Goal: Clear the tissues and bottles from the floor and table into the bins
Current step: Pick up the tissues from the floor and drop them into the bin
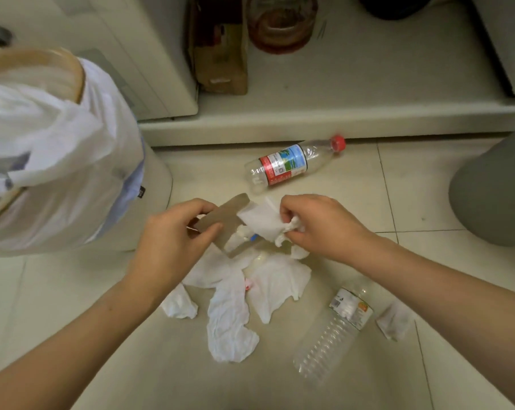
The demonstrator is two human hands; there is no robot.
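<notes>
- Two hands work low over the tiled floor (pixel 368 184), at the centre of my view.
- My left hand (pixel 173 232) has its fingers clamped on a flattened cardboard tube (pixel 220 216), thumb below, the other fingers curled over its upper edge.
- My right hand (pixel 318 223) has its fingers pinched shut on a white tissue (pixel 262 221), which touches the tube's right end.
- Several more crumpled tissues (pixel 229 309) lie in a loose heap on the floor just below my hands, toward 6 o'clock.
- One small wad (pixel 395 321) lies apart at about 4 o'clock, just beside a ribbed clear bottle (pixel 336 327) lying on its side.
- A second clear bottle with a red cap (pixel 291 164) lies on its side at 12 o'clock from my hands, near the raised step (pixel 309 125).
- A bin lined with a white plastic bag (pixel 52 161) stands at 9 to 10 o'clock, close to my left hand.
- A grey rounded bin (pixel 493 190) sits at 3 o'clock, cut off by the edge.
- Past the step, a cardboard box (pixel 220 54) and a brownish jar (pixel 280 25) stand side by side.
</notes>
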